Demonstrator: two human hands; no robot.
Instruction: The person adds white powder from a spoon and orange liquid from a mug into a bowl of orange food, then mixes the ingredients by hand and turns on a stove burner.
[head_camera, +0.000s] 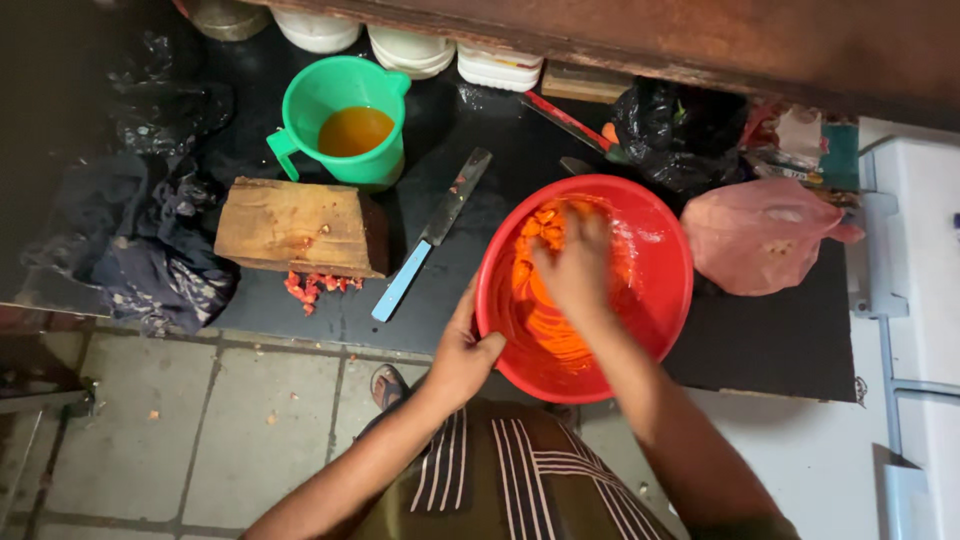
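A red plastic bowl (660, 250) sits at the front edge of a dark counter (770, 340). It holds orange pulpy food (545, 330) smeared up its inner wall. My left hand (462, 352) grips the bowl's near-left rim, thumb over the edge. My right hand (575, 262) is inside the bowl, fingers pressed down into the orange food; its fingertips are blurred.
A blue-handled knife (428, 240) lies left of the bowl. A wooden block (298, 226) with red scraps (315, 286) beside it, and a green jug (345, 118) of orange liquid behind it. Pink bag (760, 235) and black bag (678, 130) right; dark cloth (150, 250) left.
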